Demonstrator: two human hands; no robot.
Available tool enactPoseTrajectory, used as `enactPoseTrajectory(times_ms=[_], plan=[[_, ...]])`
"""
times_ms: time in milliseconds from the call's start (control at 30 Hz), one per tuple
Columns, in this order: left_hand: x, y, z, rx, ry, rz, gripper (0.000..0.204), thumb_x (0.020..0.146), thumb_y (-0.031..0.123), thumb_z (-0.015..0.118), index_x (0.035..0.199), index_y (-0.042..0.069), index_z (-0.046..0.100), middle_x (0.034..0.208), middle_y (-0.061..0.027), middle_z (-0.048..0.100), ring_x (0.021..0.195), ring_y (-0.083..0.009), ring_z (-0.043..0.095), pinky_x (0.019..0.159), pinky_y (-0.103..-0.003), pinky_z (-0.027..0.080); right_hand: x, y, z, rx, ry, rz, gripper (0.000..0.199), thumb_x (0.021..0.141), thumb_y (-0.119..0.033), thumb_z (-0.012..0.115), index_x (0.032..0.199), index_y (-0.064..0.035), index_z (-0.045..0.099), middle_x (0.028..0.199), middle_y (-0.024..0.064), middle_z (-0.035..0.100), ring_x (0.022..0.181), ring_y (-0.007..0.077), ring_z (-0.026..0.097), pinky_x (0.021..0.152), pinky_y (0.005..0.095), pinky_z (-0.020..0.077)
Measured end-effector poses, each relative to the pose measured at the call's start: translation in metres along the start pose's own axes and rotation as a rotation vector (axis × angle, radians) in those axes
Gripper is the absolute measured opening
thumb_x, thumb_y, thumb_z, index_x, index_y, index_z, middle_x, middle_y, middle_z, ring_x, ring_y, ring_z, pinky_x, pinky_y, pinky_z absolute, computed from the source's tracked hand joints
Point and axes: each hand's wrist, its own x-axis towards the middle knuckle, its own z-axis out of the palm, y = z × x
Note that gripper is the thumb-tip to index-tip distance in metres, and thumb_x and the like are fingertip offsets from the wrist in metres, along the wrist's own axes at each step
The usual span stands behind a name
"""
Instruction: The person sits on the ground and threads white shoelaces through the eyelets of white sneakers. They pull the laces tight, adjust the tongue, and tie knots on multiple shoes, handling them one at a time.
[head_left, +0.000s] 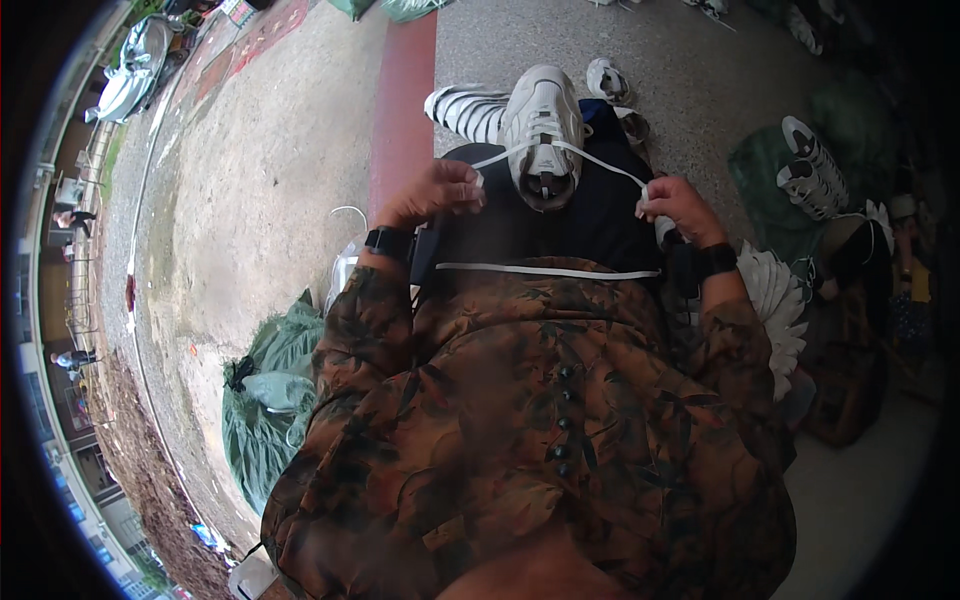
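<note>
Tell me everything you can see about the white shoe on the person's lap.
The white shoe rests on dark trousers, its rounded toe pointing away from the person and its opening toward them. The upper looks like leather or a synthetic; the inside looks dark. A white lace crosses the front, untied, its two ends drawn out sideways: one in the left hand's fingers, the other in the right's. The sole is hidden underneath.

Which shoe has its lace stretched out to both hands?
The white shoe over the dark trousers: its lace spans left hand to right hand. Neither hand holds the other shoes.
</note>
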Motion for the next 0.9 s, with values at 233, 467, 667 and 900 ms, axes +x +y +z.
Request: enactPoseTrajectory(times_ms=[233,467,667,900], plan=[[0.089,-0.028,0.018,0.094,0.345,0.230,0.017,0.079,0.017,0.064,0.077,0.000,0.063,0.067,-0.0029,0.059,0.065,-0.0099,0.053,0.063,-0.027,0.045,0.100,-0.016,0.066,-0.130,0.348,-0.314,0.014,0.073,0.000,0.064,0.062,0.0001,0.055,0.075,0.0041,0.061,0.097,0.0149,0.058,0.073,0.0232,0.0411],[0.087,-0.038,0.018,0.110,0.397,0.305,0.018,0.077,0.017,0.067,0.074,0.000,0.063,0.068,-0.0041,0.060,0.065,-0.0102,0.053,0.064,-0.027,0.045,0.120,0.010,0.077,-0.372,0.640,-0.493,0.013,0.069,-0.003,0.066,0.063,0.0007,0.055,0.066,0.0079,0.060,0.066,0.0203,0.058,0.058,0.0338,0.0407],[0.087,-0.037,0.020,0.082,0.433,0.321,0.014,0.077,0.014,0.066,0.075,0.000,0.064,0.066,-0.0025,0.060,0.064,-0.0085,0.052,0.062,-0.026,0.044,0.129,0.004,0.092,-0.776,0.673,-0.443,0.016,0.065,-0.007,0.068,0.063,-0.0003,0.054,0.060,0.0151,0.053,0.057,0.0286,0.052,0.054,0.0382,0.0399],[0.080,-0.018,0.034,-0.064,0.490,0.282,0.011,0.078,0.009,0.064,0.074,-0.001,0.064,0.066,-0.0031,0.062,0.062,-0.0083,0.055,0.060,-0.024,0.045,0.124,0.000,0.093,-0.552,0.722,-0.412,0.012,0.073,-0.006,0.061,0.065,0.0003,0.055,0.058,0.0156,0.055,0.050,0.0307,0.051,0.052,0.0374,0.0417]])
